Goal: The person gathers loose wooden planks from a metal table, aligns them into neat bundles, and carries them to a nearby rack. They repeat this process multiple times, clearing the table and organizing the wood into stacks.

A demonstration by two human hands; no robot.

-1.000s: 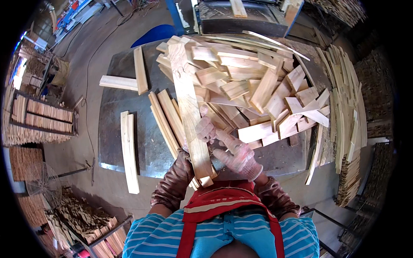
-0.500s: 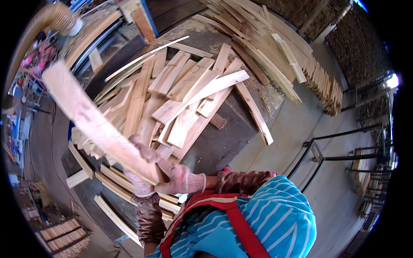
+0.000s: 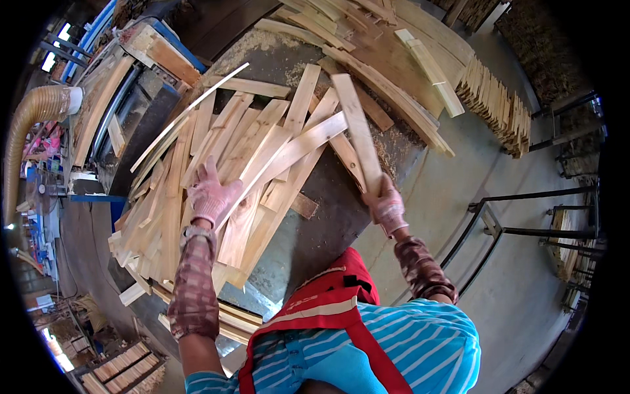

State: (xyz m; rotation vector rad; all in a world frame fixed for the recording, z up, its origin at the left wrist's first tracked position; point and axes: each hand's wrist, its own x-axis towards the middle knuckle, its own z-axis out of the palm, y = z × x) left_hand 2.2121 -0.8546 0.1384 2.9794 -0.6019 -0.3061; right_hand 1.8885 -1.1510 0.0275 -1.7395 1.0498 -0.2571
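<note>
My right hand (image 3: 386, 205), in a pale pinkish work glove, is closed around the lower end of a wooden board (image 3: 357, 128). The board tilts up and away over the right side of a heap of loose boards (image 3: 262, 141). My left hand (image 3: 214, 194), gloved alike, is over the near left part of the heap with its fingers apart. Beside its thumb lies the near end of a pale board (image 3: 298, 150) that slants across the others. Whether the fingertips touch the wood below I cannot tell.
The heap lies on a dark table (image 3: 321, 230). More planks (image 3: 387, 79) are at the far right, near a row of stacked slats (image 3: 495, 108). A machine with a ribbed hose (image 3: 36, 118) stands at left. A black metal frame (image 3: 489, 223) is at right.
Both hands were together on one raised board at the left. Now they are apart: my left hand is empty over the heap, and my right has moved right, holding a board.
</note>
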